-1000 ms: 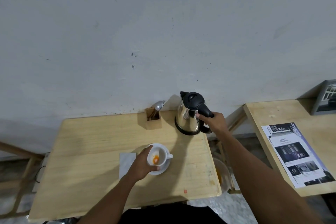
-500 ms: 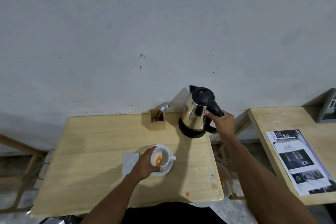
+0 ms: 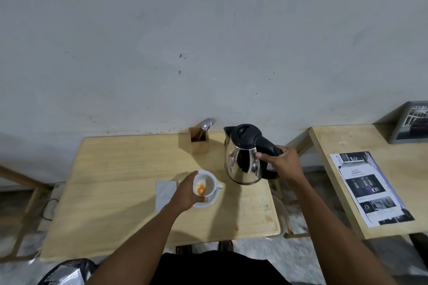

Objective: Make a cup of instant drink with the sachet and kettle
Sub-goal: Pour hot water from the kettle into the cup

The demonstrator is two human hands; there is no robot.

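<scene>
A white cup (image 3: 209, 183) with orange powder at its bottom sits on a white saucer (image 3: 212, 201) near the middle of the wooden table (image 3: 111, 192). My left hand (image 3: 187, 192) grips the cup's left side. A steel kettle (image 3: 243, 164) with a black lid and handle hangs above the table, just right of the cup, its spout turned to the left. My right hand (image 3: 281, 162) is closed around the kettle's handle. No sachet can be made out.
A white napkin (image 3: 163, 193) lies left of the saucer. A wooden holder with a spoon (image 3: 199, 137) stands at the table's back edge by the wall. A second table (image 3: 379, 169) to the right carries a printed leaflet (image 3: 370, 187) and a framed picture (image 3: 412, 124).
My right hand has lifted the kettle off the table's back right and carried it forward, closer to the cup. My left hand has stayed on the cup.
</scene>
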